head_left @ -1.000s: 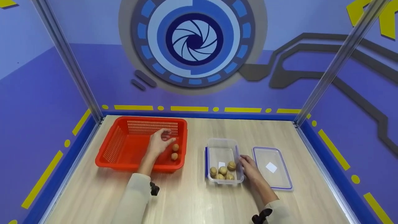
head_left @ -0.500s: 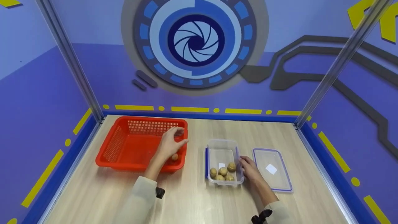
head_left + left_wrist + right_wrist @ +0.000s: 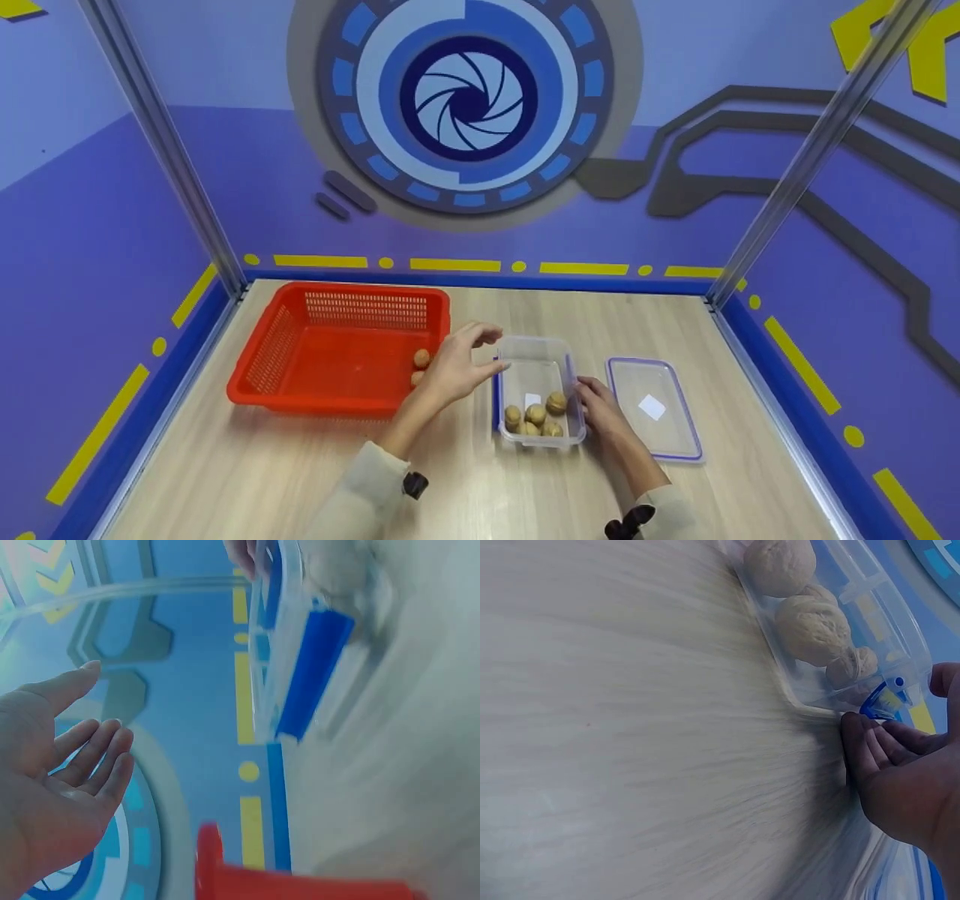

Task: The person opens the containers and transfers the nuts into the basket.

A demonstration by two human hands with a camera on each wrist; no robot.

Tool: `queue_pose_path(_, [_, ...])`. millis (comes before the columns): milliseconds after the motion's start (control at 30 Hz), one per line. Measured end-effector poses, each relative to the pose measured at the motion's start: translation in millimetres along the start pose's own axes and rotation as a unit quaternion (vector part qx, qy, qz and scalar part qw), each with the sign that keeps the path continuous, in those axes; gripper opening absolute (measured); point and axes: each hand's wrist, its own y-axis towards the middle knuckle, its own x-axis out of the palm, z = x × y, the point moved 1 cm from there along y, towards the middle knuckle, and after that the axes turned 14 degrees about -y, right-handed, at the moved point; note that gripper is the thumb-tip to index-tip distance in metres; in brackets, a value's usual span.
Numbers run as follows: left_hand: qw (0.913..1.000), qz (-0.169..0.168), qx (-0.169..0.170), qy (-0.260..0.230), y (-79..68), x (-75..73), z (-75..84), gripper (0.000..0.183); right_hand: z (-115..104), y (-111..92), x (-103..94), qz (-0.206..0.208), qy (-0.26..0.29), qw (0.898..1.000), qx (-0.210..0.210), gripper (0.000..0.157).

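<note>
My left hand [image 3: 454, 367] hovers between the red basket [image 3: 300, 401] and the clear plastic box [image 3: 536, 345], fingertips overlapping the box's left rim in the head view. Its palm and fingers [image 3: 101, 757] hold nothing in the left wrist view, thumb spread apart from them. Several walnuts [image 3: 556, 403] lie in the near half of the box. Two more walnuts [image 3: 421, 358] sit at the basket's right side, the nearer one partly hidden by my left hand. Against the box's right wall rests my right hand [image 3: 602, 409], its fingertips touching near a blue-edged latch [image 3: 885, 697].
A clear lid [image 3: 652, 375] with a purple-blue rim and a white label lies right of the box, close to my right hand. Printed panels [image 3: 525, 240] and metal posts enclose the wooden table [image 3: 502, 495] at the back and sides.
My left hand has moved right, out of the basket and over to the box's left edge, uncovering walnuts in the basket. The right hand and the box have stayed in place.
</note>
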Motion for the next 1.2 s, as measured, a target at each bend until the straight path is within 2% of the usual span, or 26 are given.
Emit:
queue_pose_path(233, [0.9995, -0.028, 0.008, -0.016, -1.2, 24.0, 0.6, 0.047, 2, 2, 2.2, 0.005, 0.002, 1.0, -0.003, 0.045])
queue_pose_path(567, [0.998, -0.059, 0.023, -0.008, 4.9, 64.1, -22.6, 0.04, 4, 3, 2.6, 0.008, 0.008, 1.0, 0.008, 0.045])
queue_pose_path(700, [0.9968, -0.078, 0.013, -0.002, 5.8, 80.1, -36.1, 0.042, 3, 4, 0.9, 0.002, 0.011, 1.0, 0.013, 0.042])
queue_pose_path(867, [0.9968, -0.078, -0.01, -0.011, 8.7, 92.2, -49.4, 0.04, 2, 4, -3.7, -0.032, 0.026, 0.998, 0.036, 0.045])
queue_pose_path(1033, [0.9947, -0.097, -0.026, -0.02, 15.6, 102.6, -53.7, 0.041, -1, 6, -9.2, -0.055, 0.051, 0.995, 0.063, 0.051])
queue_pose_path(1200, [0.9917, -0.126, -0.023, 0.016, 21.8, 112.1, -57.6, 0.043, -1, 8, -10.1, -0.058, 0.065, 0.994, 0.068, 0.048])
